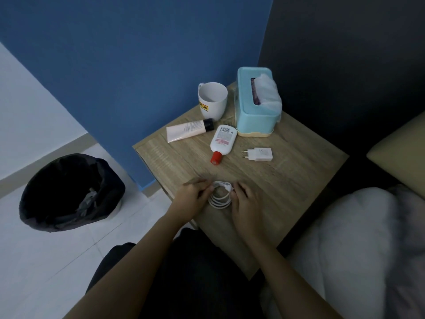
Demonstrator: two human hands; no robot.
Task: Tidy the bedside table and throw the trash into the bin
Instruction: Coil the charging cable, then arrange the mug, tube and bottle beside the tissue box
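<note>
Matt wood-grain surface [287, 180] below a flat blue wall, with a glossy white cable [219, 200] wound into a small round coil between the hands. Palm-down with fingers curled, left hand [194, 195] and right hand [247, 203] each pinching the coil's far rim from its own side. Beyond the hands, a flat white charger plug [258, 154], an oval red-capped bottle [223, 140], a soft pale tube [188, 132], a round mug [212, 100] and a teal plastic tissue box [251, 111]; well left of the left hand, a round bin [69, 192] in crinkled black liner.
</note>
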